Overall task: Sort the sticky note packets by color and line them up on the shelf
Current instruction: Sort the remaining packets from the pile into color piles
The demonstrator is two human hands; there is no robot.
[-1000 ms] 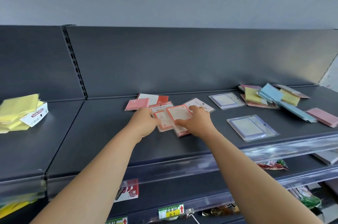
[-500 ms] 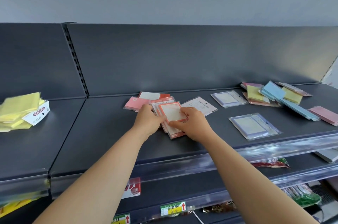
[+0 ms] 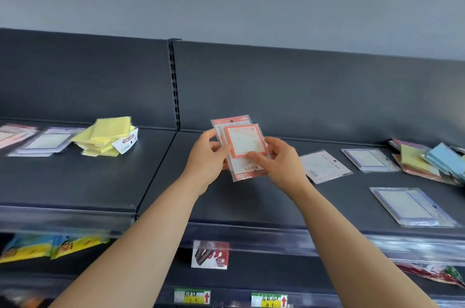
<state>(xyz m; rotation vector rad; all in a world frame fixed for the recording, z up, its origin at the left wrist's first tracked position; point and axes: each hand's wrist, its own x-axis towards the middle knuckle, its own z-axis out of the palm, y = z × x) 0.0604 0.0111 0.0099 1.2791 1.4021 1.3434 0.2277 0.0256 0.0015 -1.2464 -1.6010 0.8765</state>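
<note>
Both hands hold one stack of orange-bordered sticky note packets over the middle of the dark grey shelf, just in front of the back panel. The left hand grips the stack's left edge, fingers curled behind it and thumb on the front. The right hand pinches the lower right side, thumb laid across the top packet. The stack is fanned: the top packet faces the camera and the printed headers of the others stick out above and below it. Whether the bottom edge touches the shelf can't be told. On the shelf at left lies a loose yellow sticky note pile with a white label card against its right side. Further left are a left purple-bordered packet and blurred pink packets. Right of the hands lies a white packet flat, then a rear purple-bordered packet, and a front purple-bordered packet near the shelf lip. At far right is a mixed pile of yellow, blue and pink packets, overlapping. Price tags are on the lower rail.
</note>
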